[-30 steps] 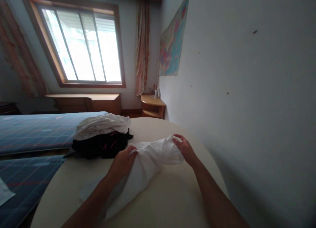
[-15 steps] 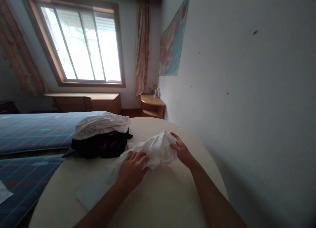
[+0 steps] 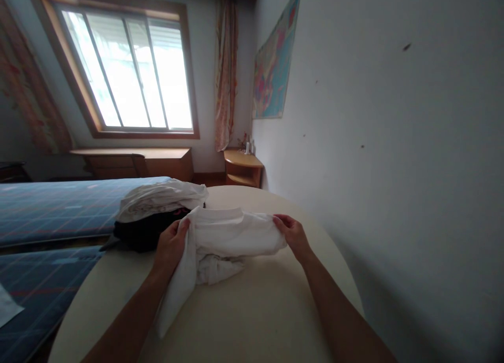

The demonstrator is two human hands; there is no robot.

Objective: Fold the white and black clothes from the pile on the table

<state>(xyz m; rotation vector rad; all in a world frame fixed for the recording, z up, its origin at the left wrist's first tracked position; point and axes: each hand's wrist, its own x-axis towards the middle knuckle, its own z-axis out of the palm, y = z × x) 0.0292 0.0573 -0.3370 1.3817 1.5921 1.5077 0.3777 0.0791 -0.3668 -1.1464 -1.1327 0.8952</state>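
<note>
A white shirt [image 3: 232, 234] is stretched between my two hands above the round cream table [image 3: 260, 316], its neckline along the upper edge. My left hand [image 3: 173, 242] pinches the shirt near one shoulder, and a sleeve hangs down beside it toward the table's front. On the other side my right hand [image 3: 293, 234] grips the opposite end between thumb and fingers. Part of the shirt's body is bunched underneath. Just behind my left hand lies a black garment [image 3: 137, 232] with a crumpled white garment [image 3: 163, 198] on top of it.
To the left are blue checked mattresses [image 3: 71, 205], close to the table's edge. A white wall [image 3: 394, 195] runs along the right side. Beyond the table stand a wooden corner shelf [image 3: 242, 161] with small items and a wooden desk [image 3: 165, 161] beneath the window.
The shirt was crumpled along the table with my left hand resting flat on it. Now it is lifted and spread, and my left hand has moved left and taken hold of its shoulder.
</note>
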